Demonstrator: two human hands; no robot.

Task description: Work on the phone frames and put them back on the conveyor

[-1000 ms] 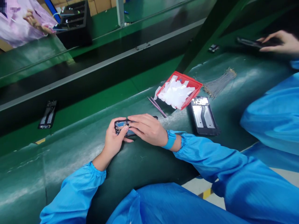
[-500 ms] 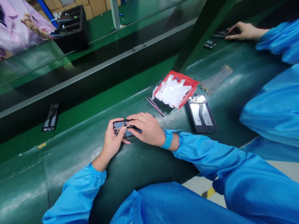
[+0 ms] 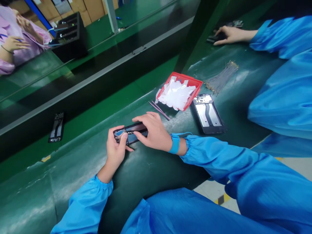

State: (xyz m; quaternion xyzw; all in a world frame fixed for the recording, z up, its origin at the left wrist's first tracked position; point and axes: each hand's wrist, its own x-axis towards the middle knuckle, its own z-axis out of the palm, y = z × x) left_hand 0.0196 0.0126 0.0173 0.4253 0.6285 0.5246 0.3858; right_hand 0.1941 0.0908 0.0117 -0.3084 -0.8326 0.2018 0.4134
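Note:
An opened phone body (image 3: 132,137) lies slanted over the green mat, its inner parts facing up. My left hand (image 3: 116,146) grips its left end, thumb on top near the circuit board. My right hand (image 3: 156,132) is closed around the phone's right part, with the thumb on the inside face and the fingers along the far edge; the palm hides that end. Beyond my right hand lie tweezers (image 3: 159,110), beside a red tray (image 3: 198,85) of white strips (image 3: 175,93). Another opened phone body (image 3: 208,113) rests to the right.
A bundle of thin cables (image 3: 223,77) lies behind the right phone body. One more phone body (image 3: 56,127) is on the green strip at left. At upper right, a co-worker's hand (image 3: 227,35) touches dark parts. A black box (image 3: 70,37) stands across the divider.
My right hand has shifted its fingers toward the phone's right part, uncovering more of its middle. The co-worker's hand at upper right has moved left over the dark parts. The view has shifted slightly.

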